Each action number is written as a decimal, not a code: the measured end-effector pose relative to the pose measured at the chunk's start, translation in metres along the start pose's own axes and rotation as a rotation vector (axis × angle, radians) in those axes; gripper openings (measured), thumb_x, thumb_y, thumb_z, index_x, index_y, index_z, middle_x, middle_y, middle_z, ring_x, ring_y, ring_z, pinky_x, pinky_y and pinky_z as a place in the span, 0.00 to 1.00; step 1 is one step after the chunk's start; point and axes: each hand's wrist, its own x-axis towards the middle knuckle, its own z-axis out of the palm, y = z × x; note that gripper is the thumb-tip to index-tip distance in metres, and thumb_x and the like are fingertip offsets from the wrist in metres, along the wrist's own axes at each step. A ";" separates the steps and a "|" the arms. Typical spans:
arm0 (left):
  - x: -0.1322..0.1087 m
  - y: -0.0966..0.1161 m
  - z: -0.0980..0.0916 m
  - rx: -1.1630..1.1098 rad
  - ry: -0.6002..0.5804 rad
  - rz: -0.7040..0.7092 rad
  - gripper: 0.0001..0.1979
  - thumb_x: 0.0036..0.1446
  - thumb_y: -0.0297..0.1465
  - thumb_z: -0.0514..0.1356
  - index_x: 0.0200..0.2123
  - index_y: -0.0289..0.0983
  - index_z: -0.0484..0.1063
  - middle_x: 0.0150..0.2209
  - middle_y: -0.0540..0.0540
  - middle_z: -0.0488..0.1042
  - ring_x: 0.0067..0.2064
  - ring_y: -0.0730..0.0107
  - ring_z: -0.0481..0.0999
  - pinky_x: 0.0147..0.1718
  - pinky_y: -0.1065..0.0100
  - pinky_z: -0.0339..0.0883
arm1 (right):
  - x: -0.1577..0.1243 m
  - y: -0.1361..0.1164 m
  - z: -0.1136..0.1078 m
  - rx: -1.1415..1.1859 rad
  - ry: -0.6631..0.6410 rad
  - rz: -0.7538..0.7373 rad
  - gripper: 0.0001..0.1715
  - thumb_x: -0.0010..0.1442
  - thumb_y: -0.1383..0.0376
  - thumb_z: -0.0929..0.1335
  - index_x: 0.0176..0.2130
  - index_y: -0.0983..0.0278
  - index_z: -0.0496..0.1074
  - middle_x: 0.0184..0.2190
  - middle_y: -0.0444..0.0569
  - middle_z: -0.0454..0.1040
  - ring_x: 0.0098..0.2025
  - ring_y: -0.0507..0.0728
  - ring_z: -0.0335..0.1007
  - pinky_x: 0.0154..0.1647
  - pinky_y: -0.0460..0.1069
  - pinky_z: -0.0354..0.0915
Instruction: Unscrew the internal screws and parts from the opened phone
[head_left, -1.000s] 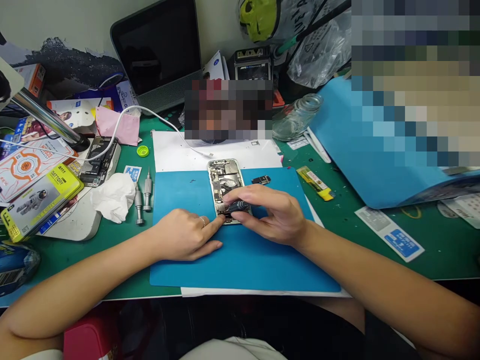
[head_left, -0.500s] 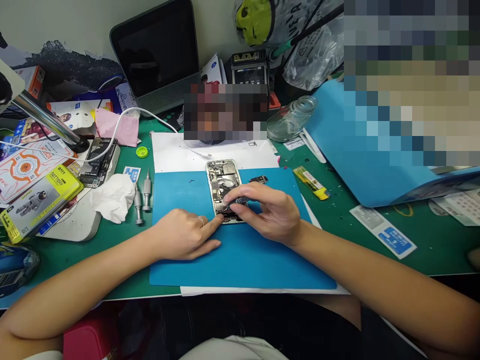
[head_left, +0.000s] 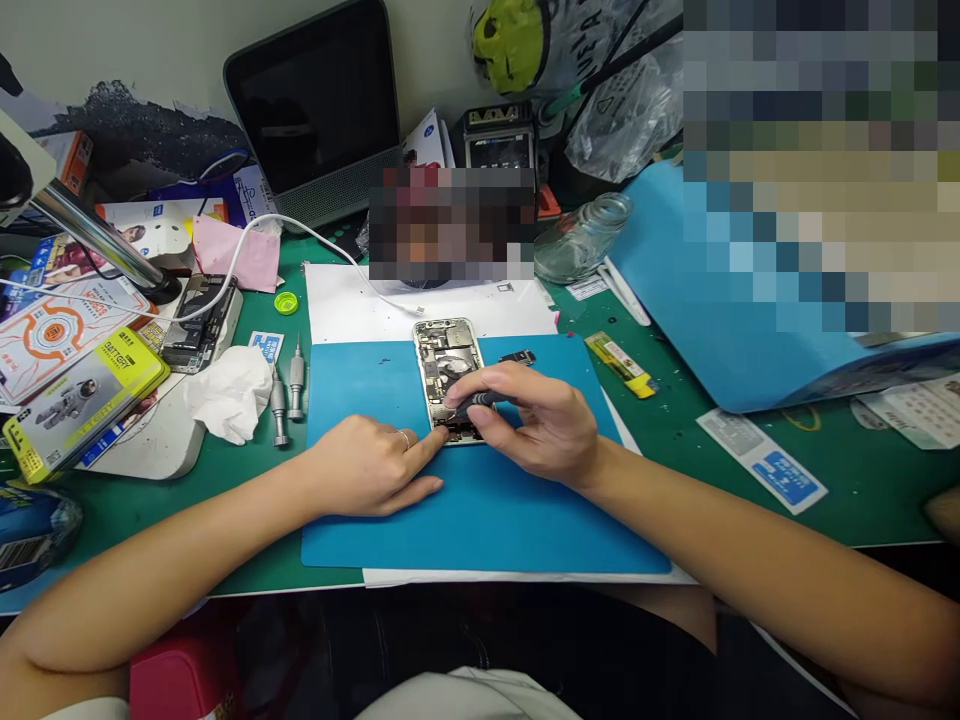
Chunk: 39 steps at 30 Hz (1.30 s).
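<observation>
An opened phone (head_left: 454, 355) with its inner parts bare lies upright on the blue mat (head_left: 480, 510). My left hand (head_left: 375, 465) rests at its lower left, index finger stretched out and its tip pressed on the phone's bottom corner; it holds nothing. Between thumb and fingers of my right hand (head_left: 536, 420) is a slim black tool that looks like tweezers (head_left: 484, 399), slanting over the lower part of the phone. My fingers hide its tip. Just right of the phone, behind my right hand, lies a small dark phone part (head_left: 519, 357).
Two grey screwdrivers (head_left: 288, 395) and a crumpled tissue (head_left: 231, 393) are left of the mat. Further left are a second opened phone (head_left: 196, 325) and a battery box (head_left: 86, 400). A white cable (head_left: 322, 240) arches behind. At right stand a glass jar (head_left: 585, 240) and a blue folder (head_left: 675, 270).
The black tool has tilted slightly in my right fingers. My left hand keeps its place on the phone, and the whole view has shifted a little.
</observation>
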 end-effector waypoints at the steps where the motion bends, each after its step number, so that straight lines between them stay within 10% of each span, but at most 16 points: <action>1: 0.000 0.000 0.000 0.002 0.000 0.000 0.24 0.73 0.41 0.47 0.60 0.27 0.62 0.30 0.47 0.78 0.27 0.66 0.78 0.21 0.64 0.61 | 0.000 0.001 0.000 -0.001 -0.001 -0.004 0.43 0.60 0.79 0.68 0.68 0.57 0.56 0.41 0.50 0.78 0.41 0.55 0.79 0.39 0.51 0.79; 39: 0.001 0.000 0.000 0.011 0.010 0.000 0.25 0.73 0.41 0.47 0.59 0.27 0.65 0.30 0.48 0.77 0.27 0.66 0.78 0.21 0.62 0.62 | -0.003 0.004 -0.001 -0.171 0.060 -0.051 0.35 0.61 0.75 0.68 0.64 0.59 0.62 0.41 0.52 0.80 0.40 0.57 0.80 0.37 0.52 0.79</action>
